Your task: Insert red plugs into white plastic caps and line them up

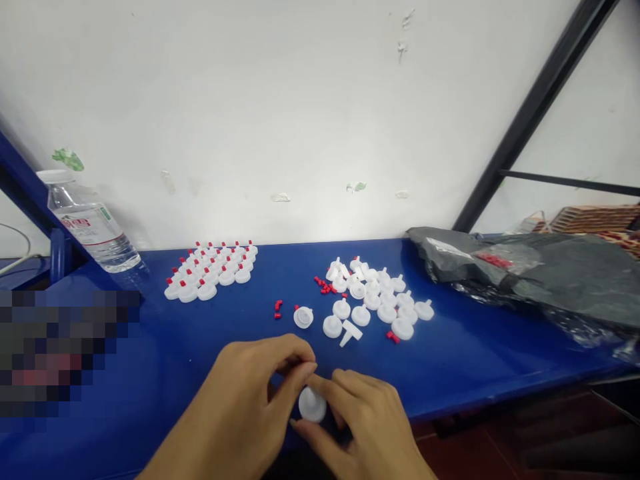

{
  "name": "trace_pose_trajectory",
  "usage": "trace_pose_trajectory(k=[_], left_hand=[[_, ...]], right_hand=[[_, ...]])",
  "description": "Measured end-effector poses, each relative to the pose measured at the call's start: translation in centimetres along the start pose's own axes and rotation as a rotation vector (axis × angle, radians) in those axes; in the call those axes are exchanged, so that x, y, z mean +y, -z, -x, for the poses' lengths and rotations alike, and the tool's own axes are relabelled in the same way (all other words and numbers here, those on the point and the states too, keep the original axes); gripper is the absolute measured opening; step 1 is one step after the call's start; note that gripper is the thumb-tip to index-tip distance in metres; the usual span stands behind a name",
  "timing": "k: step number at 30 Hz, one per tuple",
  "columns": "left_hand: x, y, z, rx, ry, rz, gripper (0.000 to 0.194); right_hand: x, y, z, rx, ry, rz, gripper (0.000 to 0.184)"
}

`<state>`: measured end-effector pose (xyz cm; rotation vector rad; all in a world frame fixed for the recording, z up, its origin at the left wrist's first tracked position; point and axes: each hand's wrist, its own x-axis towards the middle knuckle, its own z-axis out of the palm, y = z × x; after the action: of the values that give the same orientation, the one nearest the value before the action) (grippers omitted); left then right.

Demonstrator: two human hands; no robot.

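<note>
Between the thumb and fingers of my right hand (367,413) is a white plastic spouted cap (313,407), its narrow spout pointing up and away from me. My left hand (253,393) is closed in a pinch at the spout's tip; whatever it holds there is hidden. Just beyond my hands lie a loose white cap (303,318) and a few small red plugs (278,308). A heap of white spouted caps (373,293) sits farther right, with more red plugs (326,287) at its left side and a white T-shaped piece (351,331) in front.
White caps with red tips (210,270) stand in rows at the back left of the blue table (200,353). A water bottle (95,227) leans behind on the left. A dark plastic bag (520,273) covers the right end. The lower left is pixelated.
</note>
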<state>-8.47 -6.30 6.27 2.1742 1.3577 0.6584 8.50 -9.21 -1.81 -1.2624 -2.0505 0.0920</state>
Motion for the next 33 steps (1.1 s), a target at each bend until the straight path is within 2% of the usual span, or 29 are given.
trace_pose_trajectory(k=[2,4,6,8,12,14,17,21,24,27,31,33], left_hand=[[-0.3,0.2,-0.3,-0.029,-0.009,0.002,0.023],[-1.1,-0.1,-0.8,-0.004,-0.044,-0.039,0.025],[-2.2,-0.4,-1.4,0.079,-0.079,-0.109,0.034],[-3.5,0.2,-2.0,0.185,-0.078,-0.194,0.041],[-6.6,4.0,-3.1,0.369,0.062,-0.447,0.038],[-8.7,6.3,-3.7,0.389,0.165,-0.608,0.041],[-11.9,8.5,-4.7,0.298,0.268,-0.787,0.051],[-14.2,8.9,-5.6,0.144,0.254,-0.743,0.043],[-14.0,8.4,-5.5,0.108,0.231,-0.65,0.032],[-12.8,7.9,-4.8,0.159,0.2,-0.615,0.028],[-10.0,6.8,-2.9,0.243,0.144,-0.528,0.027],[-7.8,5.7,-1.8,0.234,0.1,-0.409,0.025]], right_hand=[[0.1,-0.1,0.0,-0.029,-0.044,-0.016,0.035],[0.4,-0.4,0.1,0.024,-0.172,-0.054,0.049],[0.7,-0.6,0.1,0.121,-0.31,-0.098,0.057],[0.8,-0.7,0.1,0.175,-0.358,-0.128,0.055],[0.7,-0.6,0.1,0.212,-0.285,-0.112,0.04],[0.6,-0.6,0.2,0.228,-0.264,-0.081,0.037],[0.4,-0.8,0.3,0.242,-0.234,-0.038,0.035],[0.4,-0.9,0.4,0.243,-0.217,-0.013,0.033],[0.4,-0.9,0.4,0.244,-0.199,0.001,0.032],[0.3,-1.0,0.3,0.242,-0.173,0.012,0.03],[0.2,-0.8,0.3,0.227,-0.164,-0.005,0.03],[0.2,-0.6,0.4,0.205,-0.142,-0.024,0.032]])
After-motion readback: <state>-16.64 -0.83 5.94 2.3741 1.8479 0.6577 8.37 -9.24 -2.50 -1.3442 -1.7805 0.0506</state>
